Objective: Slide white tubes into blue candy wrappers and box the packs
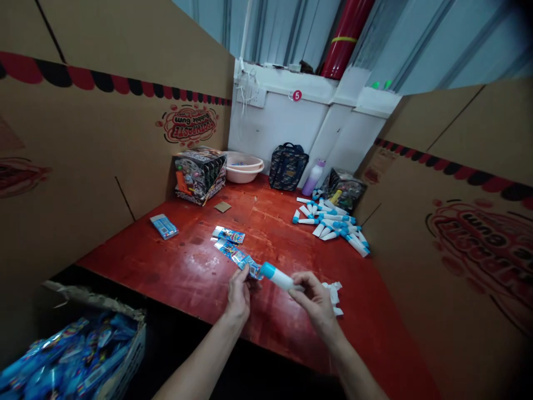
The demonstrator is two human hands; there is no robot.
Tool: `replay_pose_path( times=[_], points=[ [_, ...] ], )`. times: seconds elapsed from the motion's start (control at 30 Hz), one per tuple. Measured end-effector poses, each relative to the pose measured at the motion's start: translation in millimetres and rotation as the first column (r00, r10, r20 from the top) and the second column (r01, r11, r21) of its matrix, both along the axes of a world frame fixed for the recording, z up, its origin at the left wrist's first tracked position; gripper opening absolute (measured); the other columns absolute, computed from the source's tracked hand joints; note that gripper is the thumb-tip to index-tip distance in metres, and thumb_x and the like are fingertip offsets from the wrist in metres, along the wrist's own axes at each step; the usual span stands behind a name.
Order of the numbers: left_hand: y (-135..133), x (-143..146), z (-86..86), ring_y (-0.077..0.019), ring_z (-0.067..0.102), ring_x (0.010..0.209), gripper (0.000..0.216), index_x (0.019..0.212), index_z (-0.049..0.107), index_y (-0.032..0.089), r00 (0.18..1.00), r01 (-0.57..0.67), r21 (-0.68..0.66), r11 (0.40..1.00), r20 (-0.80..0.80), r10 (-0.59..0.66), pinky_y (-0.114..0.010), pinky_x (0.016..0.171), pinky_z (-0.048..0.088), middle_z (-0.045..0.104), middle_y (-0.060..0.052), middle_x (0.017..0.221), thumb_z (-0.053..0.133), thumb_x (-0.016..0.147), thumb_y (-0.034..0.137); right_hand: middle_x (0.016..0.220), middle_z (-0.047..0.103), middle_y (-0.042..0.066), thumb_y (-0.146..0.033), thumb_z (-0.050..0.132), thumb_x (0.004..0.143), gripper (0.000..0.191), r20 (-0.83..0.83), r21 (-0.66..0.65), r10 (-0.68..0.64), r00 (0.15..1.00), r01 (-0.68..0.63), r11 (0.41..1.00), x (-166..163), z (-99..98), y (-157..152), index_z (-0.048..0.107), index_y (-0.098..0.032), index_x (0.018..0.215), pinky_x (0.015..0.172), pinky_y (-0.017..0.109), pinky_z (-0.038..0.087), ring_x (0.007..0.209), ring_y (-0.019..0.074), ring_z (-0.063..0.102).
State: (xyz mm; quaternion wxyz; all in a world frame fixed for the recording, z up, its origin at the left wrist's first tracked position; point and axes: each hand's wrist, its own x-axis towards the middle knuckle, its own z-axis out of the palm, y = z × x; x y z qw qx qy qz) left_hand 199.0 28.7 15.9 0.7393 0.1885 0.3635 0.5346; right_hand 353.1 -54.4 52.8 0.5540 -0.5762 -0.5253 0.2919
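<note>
My left hand (239,294) pinches the near end of a blue printed wrapper sleeve (251,268), which lies in line with more sleeves on the table. In my right hand (313,297) is a white tube with a blue cap (278,276), gripped by its flat end. The tube's cap points left and is close to the sleeve's near edge; whether they touch I cannot tell. Another printed sleeve (230,235) lies just beyond. To the right, many similar white tubes (328,219) are heaped. Crumpled white scraps (334,297) lie beside my right hand.
The red table (191,266) stands between cardboard walls (104,133). A stack of flat blue wrappers (164,226) lies left. Behind are a display box (200,175), pink basins (245,169), a dark bag (288,166) and a purple bottle (314,176). Wrapped packs (70,355) fill a carton below left.
</note>
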Motion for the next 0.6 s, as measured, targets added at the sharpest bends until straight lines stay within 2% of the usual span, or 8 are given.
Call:
replay_pose_path(
  times=[0.1,0.23,0.33,0.47,0.6],
  points=[
    [-3,-8,2.4,-0.0124,0.054,0.046,0.032,0.07,0.057,0.016,1.0,-0.02,0.0,1.0,-0.01,0.02,-0.025,0.046,0.043,0.06,0.002,0.055,0.072,0.063,0.043,0.078,0.055,0.0,-0.029,0.064,0.075,0.013,0.043,-0.012,0.026,0.999,-0.025,1.0,-14,-8.0,-12,0.058,-0.02,0.084,0.06,0.023,0.04,0.068,0.014,0.05],
    [-7,-16,4.4,-0.0127,0.054,0.047,0.031,0.071,0.059,0.015,1.0,-0.014,0.018,1.0,-0.026,0.014,-0.025,0.046,0.042,0.063,0.0,0.057,0.071,0.065,0.042,0.076,0.053,0.0,-0.027,0.058,0.081,0.01,0.159,-0.027,-0.033,0.987,0.038,0.999,-16,-20.1,-21,0.058,-0.02,0.089,0.058,0.022,0.039,0.066,0.0136,0.049],
    [-11,-19,6.1,-0.0128,0.053,0.045,0.031,0.069,0.058,0.015,0.999,-0.015,0.04,0.999,-0.045,0.017,-0.025,0.046,0.041,0.061,0.0,0.054,0.071,0.066,0.043,0.079,0.054,0.001,-0.023,0.055,0.084,0.009,0.311,0.059,-0.05,0.949,0.034,0.998,-20,-19.9,-27,0.058,-0.021,0.093,0.057,0.022,0.039,0.066,0.0137,0.05],
    [-16,-19,8.4,-0.0129,0.053,0.045,0.031,0.068,0.058,0.016,0.999,-0.019,0.052,0.998,-0.038,0.021,-0.025,0.046,0.041,0.06,0.001,0.053,0.07,0.066,0.045,0.087,0.056,0.003,-0.015,0.048,0.088,0.013,0.494,0.209,-0.045,0.868,-0.068,0.976,-28,-10.4,-33,0.056,-0.021,0.096,0.066,0.024,0.043,0.078,0.0153,0.055],
    [-18,-21,6.7,-0.0132,0.054,0.046,0.031,0.069,0.058,0.016,0.998,-0.004,0.083,0.997,-0.056,0.009,-0.025,0.047,0.041,0.061,0.0,0.054,0.07,0.067,0.044,0.092,0.057,0.005,-0.009,0.044,0.089,0.02,0.578,0.252,-0.072,0.813,-0.093,0.963,-33,-6.2,-38,0.056,-0.021,0.1,0.07,0.025,0.046,0.083,0.016,0.057]
  ],
)
